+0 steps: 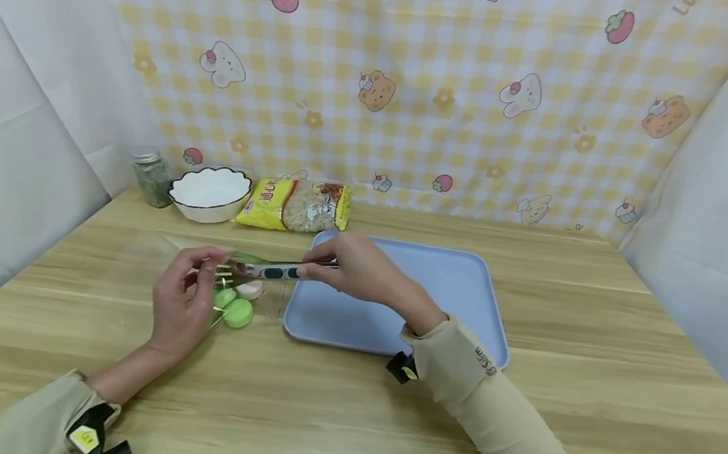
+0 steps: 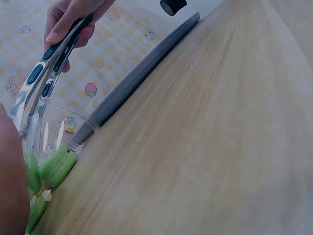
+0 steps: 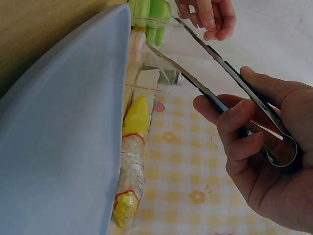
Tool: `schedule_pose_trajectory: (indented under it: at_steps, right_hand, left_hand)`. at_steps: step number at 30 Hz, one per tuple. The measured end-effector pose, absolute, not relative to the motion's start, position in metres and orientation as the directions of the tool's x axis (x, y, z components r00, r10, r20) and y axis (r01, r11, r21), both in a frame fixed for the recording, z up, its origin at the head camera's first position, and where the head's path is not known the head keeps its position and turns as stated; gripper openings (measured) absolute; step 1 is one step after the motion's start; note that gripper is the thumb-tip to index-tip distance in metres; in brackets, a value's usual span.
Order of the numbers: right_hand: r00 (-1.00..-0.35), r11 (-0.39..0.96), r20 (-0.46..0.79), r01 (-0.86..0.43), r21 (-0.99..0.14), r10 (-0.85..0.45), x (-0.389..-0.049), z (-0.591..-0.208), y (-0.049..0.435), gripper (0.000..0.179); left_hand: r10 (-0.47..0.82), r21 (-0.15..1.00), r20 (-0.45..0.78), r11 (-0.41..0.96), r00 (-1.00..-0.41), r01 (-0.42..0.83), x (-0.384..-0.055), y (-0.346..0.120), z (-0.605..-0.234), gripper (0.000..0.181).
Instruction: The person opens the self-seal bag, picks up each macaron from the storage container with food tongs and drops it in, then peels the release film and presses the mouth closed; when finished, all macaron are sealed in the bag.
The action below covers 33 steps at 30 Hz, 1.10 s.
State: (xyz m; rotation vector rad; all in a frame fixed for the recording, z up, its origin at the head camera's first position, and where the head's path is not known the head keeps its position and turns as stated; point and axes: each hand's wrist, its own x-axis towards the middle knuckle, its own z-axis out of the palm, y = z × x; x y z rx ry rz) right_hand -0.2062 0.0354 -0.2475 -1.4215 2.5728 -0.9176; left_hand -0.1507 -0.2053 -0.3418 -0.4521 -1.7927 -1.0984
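My right hand (image 1: 360, 267) grips metal tongs (image 1: 273, 271) with dark inserts on the handles. In the right wrist view the tongs' arms stand apart, their tips beside a clear plastic bag (image 3: 161, 89). In and about the bag are light green round pieces (image 1: 238, 312) that look like macarons, and one pale pinkish piece (image 1: 249, 289). My left hand (image 1: 183, 304) is at the bag by the tongs' tips, thumb and fingers curled on the thin plastic. The pinch itself is partly hidden. Green pieces (image 2: 57, 166) also show in the left wrist view, low beside the left hand.
A light blue tray (image 1: 386, 336) lies under and beyond the right hand. Along the back stand a glass jar with a dried green filling (image 1: 153, 179), a white scalloped bowl (image 1: 207, 199) and a yellow food packet (image 1: 296, 206). A checked curtain (image 1: 416, 114) hangs behind the table.
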Motion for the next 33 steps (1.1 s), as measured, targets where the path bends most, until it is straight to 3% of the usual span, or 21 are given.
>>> schedule_pose_trajectory:
  at_steps: [9,17,23,33]
  right_hand:
    - [-0.576,0.445,0.247,-0.786,-0.429,-0.779,-0.200,-0.237,0.041,0.019]
    - [-0.589,0.465,0.238,-0.780,-0.419,-0.773,-0.195,-0.218,0.067,0.025]
    - [-0.608,0.485,0.324,-0.785,-0.385,-0.725,-0.193,-0.204,0.111,0.027]
    - [-0.687,0.674,0.420,-0.709,-0.208,-0.593,-0.172,-0.188,0.215,0.021]
  left_hand:
    - [-0.147,0.480,0.866,0.511,-0.477,0.714,-0.150,-0.206,-0.342,0.016]
    - [-0.142,0.487,0.860,0.514,-0.491,0.706,-0.153,-0.207,-0.344,0.018]
    - [-0.125,0.481,0.862,0.509,-0.492,0.713,-0.146,-0.201,-0.335,0.019]
    - [-0.108,0.481,0.859,0.509,-0.501,0.714,-0.135,-0.195,-0.322,0.017]
